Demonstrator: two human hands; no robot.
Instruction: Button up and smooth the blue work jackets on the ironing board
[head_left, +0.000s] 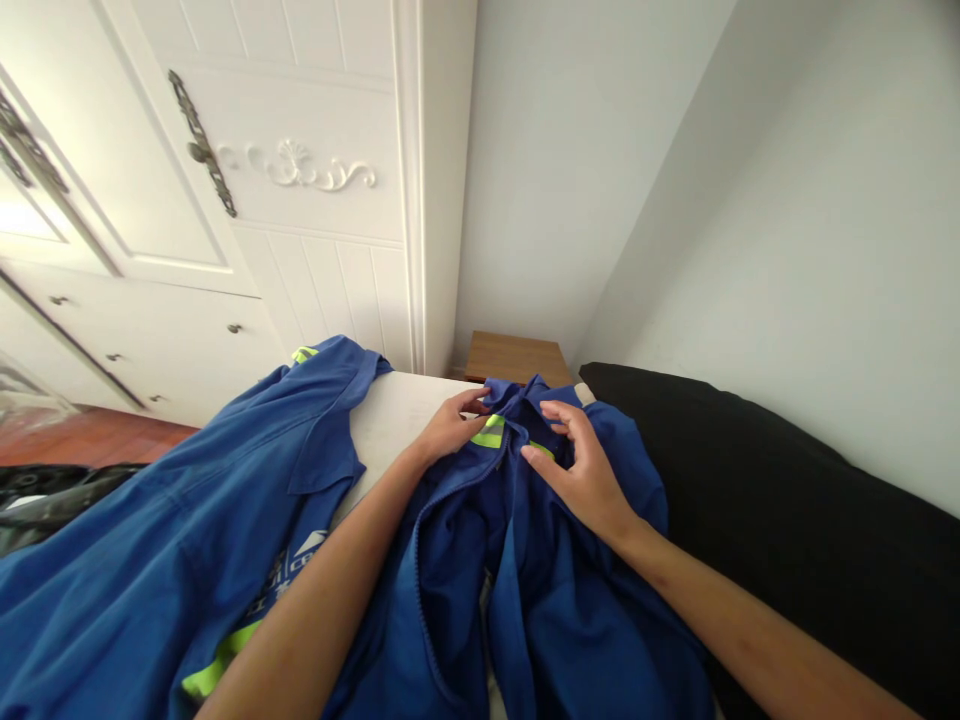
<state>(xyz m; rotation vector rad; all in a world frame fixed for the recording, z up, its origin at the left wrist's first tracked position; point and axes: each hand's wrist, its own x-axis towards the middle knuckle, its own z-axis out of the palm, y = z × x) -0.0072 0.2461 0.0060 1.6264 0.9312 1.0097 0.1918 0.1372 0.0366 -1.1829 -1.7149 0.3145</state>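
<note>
A: Surface & room first. What are you at?
B: You're at a white bed (397, 410), a bare patch of it showing between two blue garments. Far left is a white wardrobe (315, 120) w/ carved trim and a metal handle (202, 145). At the far end of the bed a small wood stand (514, 357) sits in the corner. There are pale walls (825, 200) far and right. A long black cushion (787, 510) runs along the bed's right side, against the right wall. Red-brown floor (82, 435) shows low on the left.

A: Containers?
B: Just the wardrobe. Its doors are shut and so are the drawers (150, 340) below, so the contents can't be seen.

A: Where's the jacket?
B: The jacket (555, 590) lies centre on the bed, front up & open. Its collar (517, 395) is at the far end, near the stand. A yellow-green strip (489, 432) shows just below the collar. The jacket's right edge is just beside the cushion. A 2nd jacket (187, 530) is spread out to its left, and your left forearm lies along the gap between them.

A: Hands?
B: Your L hand (450, 425) is on the collar's left side, fingertips at its edge, next to the strip. Can't tell if it pinches the cloth or only presses it. Your R hand (585, 475) is on the collar's right side w/ fingers spread & bent and tips on the cloth, clasping nothing. The hands are near each other but apart.
</note>
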